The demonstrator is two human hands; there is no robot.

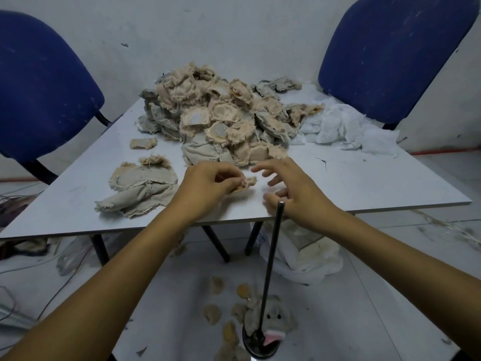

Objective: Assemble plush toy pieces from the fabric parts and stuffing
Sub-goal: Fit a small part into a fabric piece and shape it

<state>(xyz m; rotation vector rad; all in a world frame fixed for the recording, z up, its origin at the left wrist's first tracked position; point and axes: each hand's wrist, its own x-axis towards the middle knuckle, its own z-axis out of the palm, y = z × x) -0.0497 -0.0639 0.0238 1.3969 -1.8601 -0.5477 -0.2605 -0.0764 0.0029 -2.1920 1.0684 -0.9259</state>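
My left hand [208, 186] pinches a small beige plush piece [246, 183] near the front middle of the white table [364, 183]. Just to its right hovers my right hand [289, 188], fingers spread and loosely curled, holding nothing. A big heap of beige and grey fabric parts [221, 118] fills the back of the table. White stuffing [346, 126] lies at the heap's right. A flat grey fabric piece [140, 188] lies left of my left hand.
A thin metal rod on a round base [270, 269] stands upright on the floor in front of the table. Small beige pieces and a grey plush toy [270, 319] lie round it. Blue chairs [44, 87] stand at both back corners. A white bag [304, 254] sits under the table.
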